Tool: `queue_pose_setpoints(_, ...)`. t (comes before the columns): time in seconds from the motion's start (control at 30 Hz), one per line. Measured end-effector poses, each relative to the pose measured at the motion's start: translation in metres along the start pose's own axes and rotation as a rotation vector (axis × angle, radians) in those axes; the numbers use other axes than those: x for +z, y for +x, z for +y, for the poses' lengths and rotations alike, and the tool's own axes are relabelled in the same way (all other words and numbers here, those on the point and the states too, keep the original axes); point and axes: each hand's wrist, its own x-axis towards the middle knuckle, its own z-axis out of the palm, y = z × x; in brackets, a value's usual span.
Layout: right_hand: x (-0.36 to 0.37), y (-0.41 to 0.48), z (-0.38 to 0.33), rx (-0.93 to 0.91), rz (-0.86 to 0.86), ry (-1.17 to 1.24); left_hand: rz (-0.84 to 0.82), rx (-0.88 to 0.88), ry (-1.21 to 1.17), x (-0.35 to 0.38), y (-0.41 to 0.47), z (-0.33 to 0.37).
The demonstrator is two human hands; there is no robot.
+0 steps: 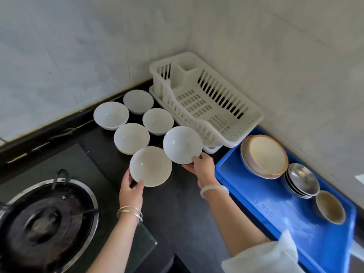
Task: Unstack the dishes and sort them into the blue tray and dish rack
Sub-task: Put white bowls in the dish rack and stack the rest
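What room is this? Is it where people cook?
Most likely a home kitchen. A gas stove burner sits in a dark counter against tiled walls, a white dish rack stands in the corner, and white bowls are spread out beside it.

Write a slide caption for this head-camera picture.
Left hand and right hand each lift a white bowl beside the empty dish rack.

Dish rack (pixel 206 103) behind tray (pixel 256 194); 6 bowls (pixel 131 137) left of rack.

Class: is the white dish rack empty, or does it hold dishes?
Empty. The dish rack shows only bare slots and grid floor; no dishes sit inside.
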Motion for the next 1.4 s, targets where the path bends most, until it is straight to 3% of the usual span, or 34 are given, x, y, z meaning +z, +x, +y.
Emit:
queue_pose_setpoints(0.43,0.034,-0.037,-0.002,-0.085,-0.019,-0.438,-0.035,-0.145,-0.247,-0.008,0.013,0.004)
queue_pose_setpoints(0.9,0.039,-0.028,0.001,-0.028,-0.064,-0.635,-0.069,-0.134,-0.165,-0.005,0.024,0.01)
queue_pose_setpoints(1.07,0.037,-0.017,0.007,0.011,-0.099,-0.603,-0.057,-0.142,-0.144,-0.005,0.03,0.012)
queue_pose_setpoints(1.23,0.035,-0.015,0.014,0.163,-0.279,-0.284,-0.031,-0.193,-0.191,-0.002,0.03,0.018)
queue_pose_setpoints(1.4,0.027,-0.014,0.011,0.107,-0.282,-0.257,0.001,-0.149,-0.135,0.0,0.022,0.028)
